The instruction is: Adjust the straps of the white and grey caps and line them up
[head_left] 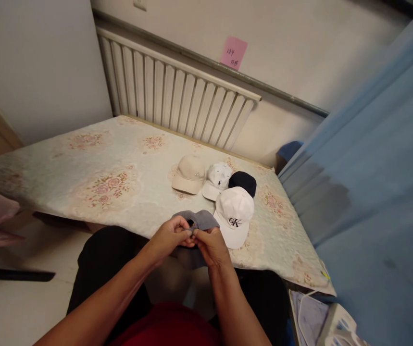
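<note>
Both my hands pinch the back strap of a grey baseball cap (205,218) over the near edge of the bed. My left hand (173,236) grips one side of the strap, and my right hand (213,245) grips the other, their fingertips almost meeting. Part of the cap hangs below my hands, and the strap itself is mostly covered by fingers. Just beyond the right hand lies a white cap (235,211) with dark "CK" lettering. Behind it rest a dark navy cap (243,180), a white cap with small marks (219,175) and a beige cap (189,173).
The caps lie on a bed with a floral cover (148,168). A white radiator (177,91) runs along the wall behind it. Blue curtain (375,182) hangs at the right. A pale appliance with a cord (339,327) stands at the lower right.
</note>
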`<move>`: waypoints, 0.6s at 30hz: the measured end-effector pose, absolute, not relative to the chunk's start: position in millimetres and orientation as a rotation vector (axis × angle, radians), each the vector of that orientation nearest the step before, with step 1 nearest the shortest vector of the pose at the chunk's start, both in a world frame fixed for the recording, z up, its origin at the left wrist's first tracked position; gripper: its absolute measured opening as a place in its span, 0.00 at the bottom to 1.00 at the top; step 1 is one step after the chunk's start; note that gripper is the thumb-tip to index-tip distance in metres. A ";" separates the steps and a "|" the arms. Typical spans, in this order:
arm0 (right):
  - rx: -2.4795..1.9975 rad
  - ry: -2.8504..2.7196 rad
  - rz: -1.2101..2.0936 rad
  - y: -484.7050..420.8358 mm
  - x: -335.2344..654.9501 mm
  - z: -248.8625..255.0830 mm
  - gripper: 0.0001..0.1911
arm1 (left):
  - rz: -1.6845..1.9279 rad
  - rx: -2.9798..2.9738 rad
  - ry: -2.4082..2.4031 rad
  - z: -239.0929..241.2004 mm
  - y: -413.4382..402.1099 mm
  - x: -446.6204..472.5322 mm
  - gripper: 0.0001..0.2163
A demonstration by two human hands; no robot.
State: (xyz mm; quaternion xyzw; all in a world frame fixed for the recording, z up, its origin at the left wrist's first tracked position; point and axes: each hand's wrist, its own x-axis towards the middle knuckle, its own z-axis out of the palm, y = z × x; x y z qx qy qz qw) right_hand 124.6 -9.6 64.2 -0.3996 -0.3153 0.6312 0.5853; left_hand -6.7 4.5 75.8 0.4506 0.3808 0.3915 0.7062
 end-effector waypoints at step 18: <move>-0.896 -0.725 1.507 -8.2 126.3 63.3 0.06 | 0.951 1.148 0.871 56.1 9.7 -2.5 0.09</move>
